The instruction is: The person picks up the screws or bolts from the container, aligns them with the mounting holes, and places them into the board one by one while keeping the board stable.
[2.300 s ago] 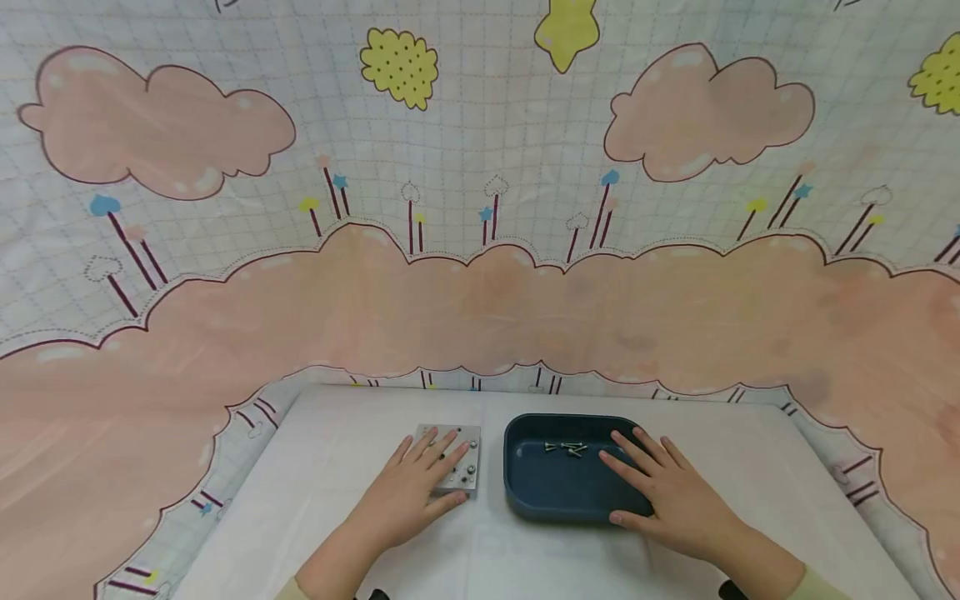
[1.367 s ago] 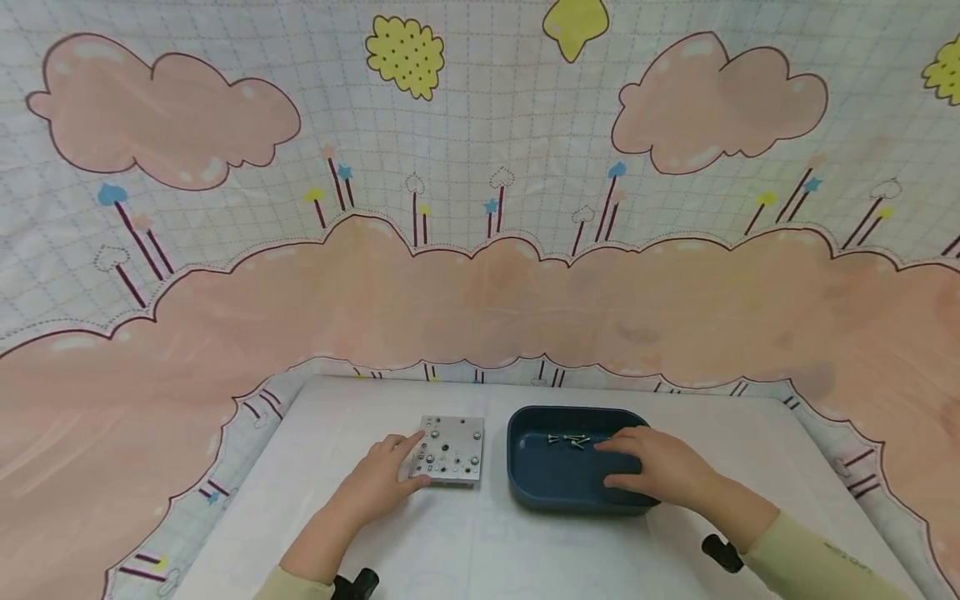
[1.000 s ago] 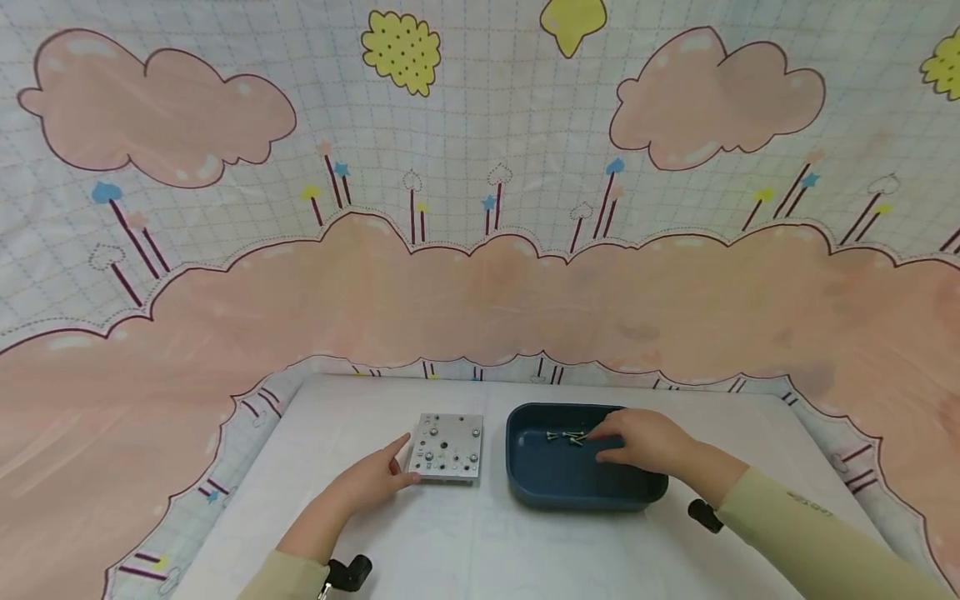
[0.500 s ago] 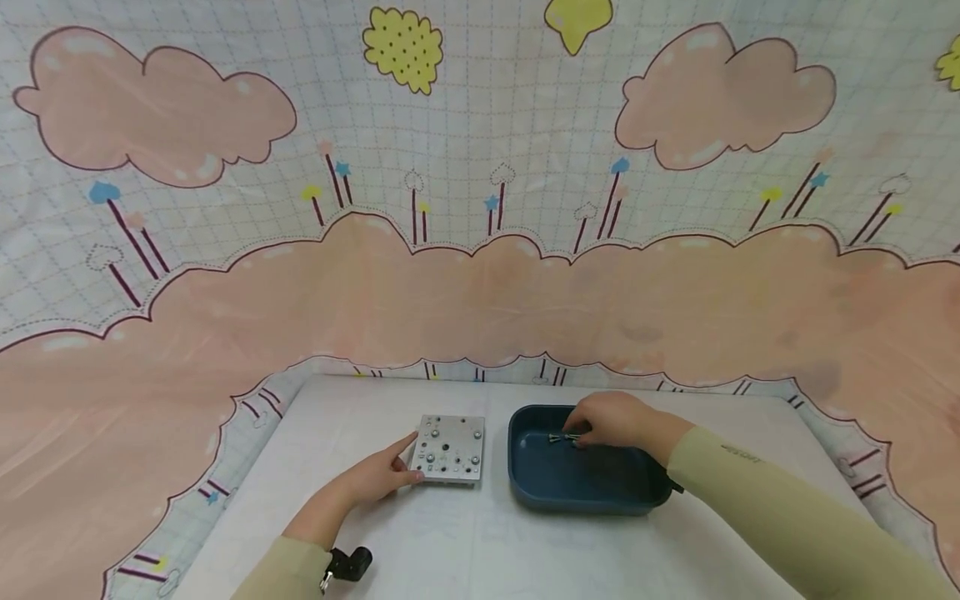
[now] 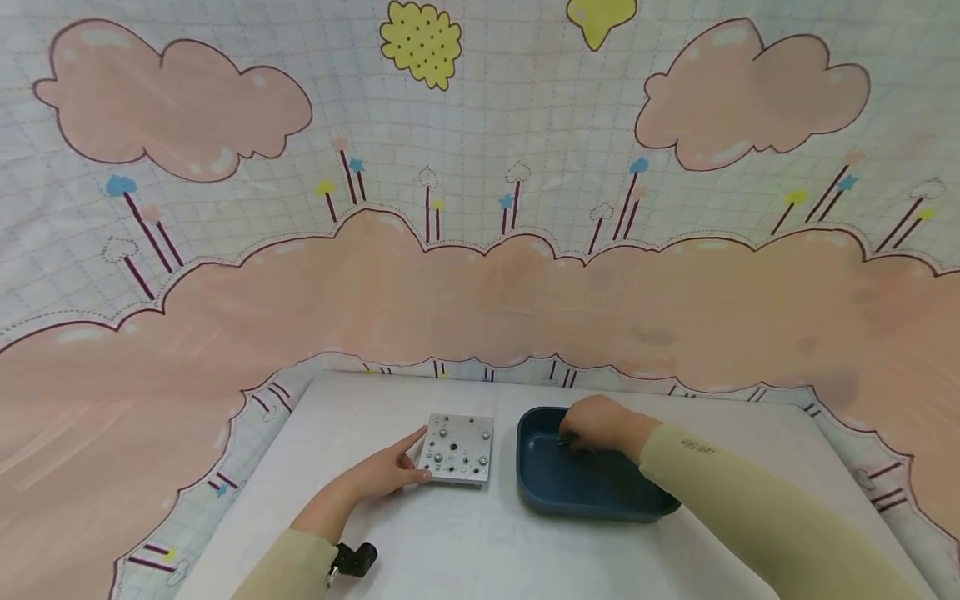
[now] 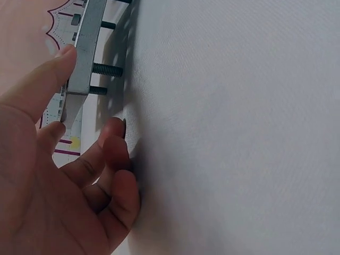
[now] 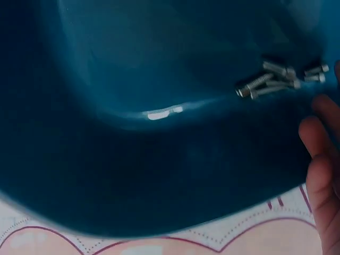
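Note:
A square silver metal plate [image 5: 457, 450] with holes and screw heads lies left of centre. Threaded screw ends [image 6: 107, 69] stick out beneath it in the left wrist view. My left hand [image 5: 382, 473] holds the plate's left edge, forefinger at the side and thumb at the near corner, the other fingers curled below. My right hand [image 5: 596, 423] reaches into a dark blue tray [image 5: 600, 492] with bent fingers. Several small silver screws [image 7: 271, 82] lie on the tray floor beside those fingertips in the right wrist view. A gap shows between its visible fingers and a digit at the frame's edge.
A white cloth covers the table [image 5: 480, 550]. A cloud-patterned curtain [image 5: 480, 308] hangs behind and around it. The tray's raised walls surround the screws. A black wrist device [image 5: 356, 559] sits at the left sleeve.
My right hand has moved leftward from the tray's right rim to the screws. My left hand, earlier spread over the plate, has drawn back to its left edge.

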`<action>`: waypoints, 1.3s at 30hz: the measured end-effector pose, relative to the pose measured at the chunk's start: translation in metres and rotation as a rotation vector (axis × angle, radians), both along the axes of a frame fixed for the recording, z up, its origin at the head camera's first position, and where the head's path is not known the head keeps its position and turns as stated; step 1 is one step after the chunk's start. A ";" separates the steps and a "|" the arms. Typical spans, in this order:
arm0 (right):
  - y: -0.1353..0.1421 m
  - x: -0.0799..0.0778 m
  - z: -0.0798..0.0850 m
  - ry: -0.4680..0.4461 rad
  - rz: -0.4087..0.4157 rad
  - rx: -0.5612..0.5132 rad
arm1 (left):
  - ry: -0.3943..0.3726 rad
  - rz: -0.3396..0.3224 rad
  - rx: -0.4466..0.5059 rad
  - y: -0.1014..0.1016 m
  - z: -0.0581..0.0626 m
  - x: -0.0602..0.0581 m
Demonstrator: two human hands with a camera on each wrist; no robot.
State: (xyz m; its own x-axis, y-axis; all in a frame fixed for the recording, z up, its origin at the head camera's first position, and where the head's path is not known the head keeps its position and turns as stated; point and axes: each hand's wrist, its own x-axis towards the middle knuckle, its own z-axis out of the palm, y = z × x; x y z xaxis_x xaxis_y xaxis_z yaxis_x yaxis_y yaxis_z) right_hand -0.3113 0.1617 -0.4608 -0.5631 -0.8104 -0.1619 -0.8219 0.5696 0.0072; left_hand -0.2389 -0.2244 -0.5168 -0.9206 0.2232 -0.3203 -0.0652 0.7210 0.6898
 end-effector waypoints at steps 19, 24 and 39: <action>-0.008 -0.008 -0.019 0.057 0.043 -0.020 | 0.026 0.004 0.019 0.001 0.003 0.002; -0.012 -0.006 -0.022 0.013 0.011 -0.027 | 0.032 0.002 0.024 0.000 0.000 0.003; -0.016 -0.007 -0.029 -0.003 0.017 -0.001 | 0.009 -0.019 0.007 -0.002 0.001 0.002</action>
